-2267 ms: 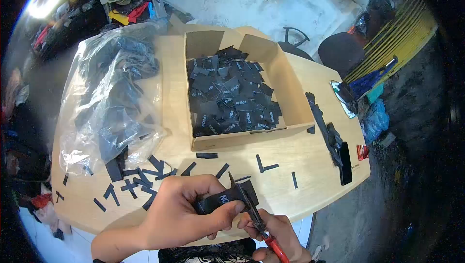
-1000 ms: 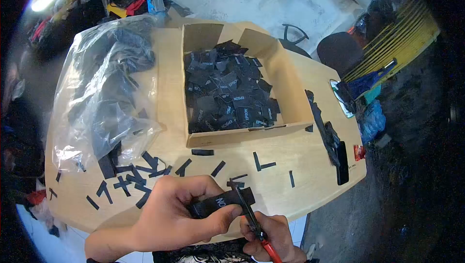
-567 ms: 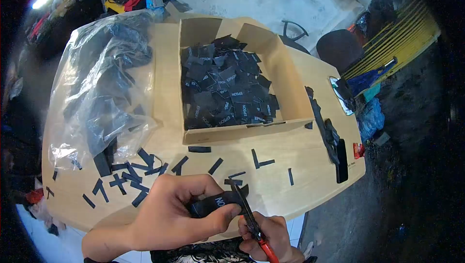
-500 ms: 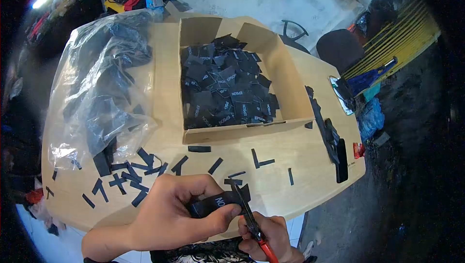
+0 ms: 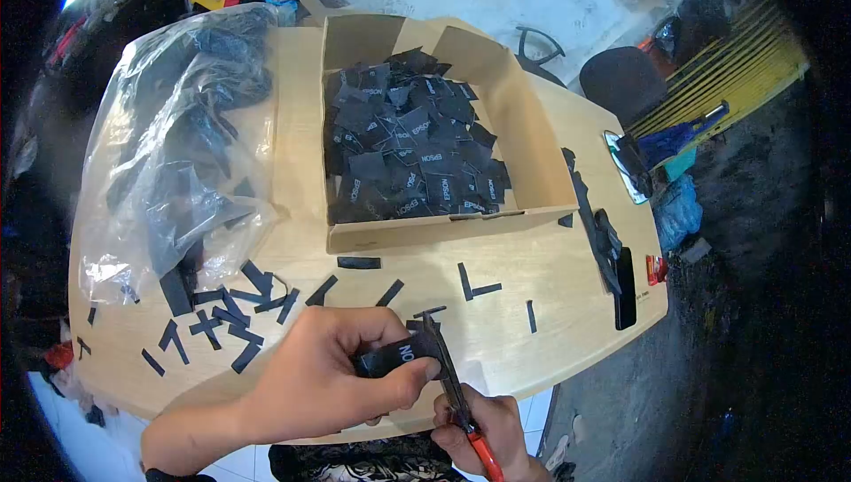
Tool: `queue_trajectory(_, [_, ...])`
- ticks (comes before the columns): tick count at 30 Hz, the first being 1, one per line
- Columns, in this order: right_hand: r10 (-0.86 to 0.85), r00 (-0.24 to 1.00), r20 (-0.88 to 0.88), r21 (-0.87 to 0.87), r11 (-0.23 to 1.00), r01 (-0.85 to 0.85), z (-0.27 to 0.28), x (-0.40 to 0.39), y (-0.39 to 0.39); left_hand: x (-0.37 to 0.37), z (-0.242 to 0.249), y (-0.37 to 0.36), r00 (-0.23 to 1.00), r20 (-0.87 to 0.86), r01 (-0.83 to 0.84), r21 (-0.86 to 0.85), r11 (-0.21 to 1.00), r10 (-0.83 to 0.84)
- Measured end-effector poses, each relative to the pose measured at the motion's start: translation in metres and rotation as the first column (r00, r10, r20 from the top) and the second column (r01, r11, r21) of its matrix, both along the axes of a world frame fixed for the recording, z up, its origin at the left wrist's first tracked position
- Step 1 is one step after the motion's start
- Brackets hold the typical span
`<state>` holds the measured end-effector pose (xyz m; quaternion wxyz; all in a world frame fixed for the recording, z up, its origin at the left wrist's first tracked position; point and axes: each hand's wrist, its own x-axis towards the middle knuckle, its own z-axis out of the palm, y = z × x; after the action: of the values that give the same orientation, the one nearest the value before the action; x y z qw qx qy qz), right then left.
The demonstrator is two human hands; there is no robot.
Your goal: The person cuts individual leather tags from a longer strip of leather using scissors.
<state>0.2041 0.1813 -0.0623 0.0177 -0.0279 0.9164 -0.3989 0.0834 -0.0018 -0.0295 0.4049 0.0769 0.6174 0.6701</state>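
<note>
At the bottom centre of the frame, a person's left hand (image 5: 328, 376) holds a small black piece of material (image 5: 386, 358) above the near edge of a pale wooden counter (image 5: 550, 349). Its thumb and fingers are pinched together on the piece, leaving some white lettering showing and covering the rest. Just to the right, the right hand (image 5: 505, 429) has its fingers curled round the red handles of a pair of scissors (image 5: 452, 380), whose dark blades point up the frame and meet the right end of the piece. How far apart the blades stand is hard to tell.

The piece looks light, thin and bendy, probably woven cloth; it should not break, but a loose end would likely flop. A flat pinch close to the blades, with the thumb clear of their edges, seems the best hold; the scissors look stiff, and are best held by the handles.

In the upper centre, a cardboard box (image 5: 417, 234) holds a heap of black pieces (image 5: 408, 149), some reading EPSON. A clear plastic bag (image 5: 195, 127) with dark material inside fills the upper left. Narrow black strips (image 5: 359, 263) lie scattered across the lower left and centre.
</note>
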Motion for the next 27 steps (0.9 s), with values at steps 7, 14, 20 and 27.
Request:
queue_trajectory(7, [-0.071,0.943,0.326,-0.535,0.808,0.246,0.003,-0.004,0.011,0.000,0.000,0.003,0.995,-0.088,0.037,-0.058,0.998,-0.042])
queue_trajectory(14, [-0.085,0.991,-0.103,-0.611,0.792,0.005,0.043,-0.037,0.017,0.016,0.012,0.002,0.886,-0.451,0.092,-0.060,0.994,-0.109])
queue_trajectory(20, [-0.054,0.987,-0.154,-0.529,0.848,-0.036,0.071,-0.059,-0.001,0.016,0.039,0.001,0.871,-0.489,-0.038,0.029,0.999,0.047])
queue_trajectory(27, [-0.042,0.925,-0.379,-0.559,0.806,-0.192,0.080,-0.089,0.000,-0.018,0.066,-0.007,0.855,-0.518,-0.095,-0.137,0.986,0.010])
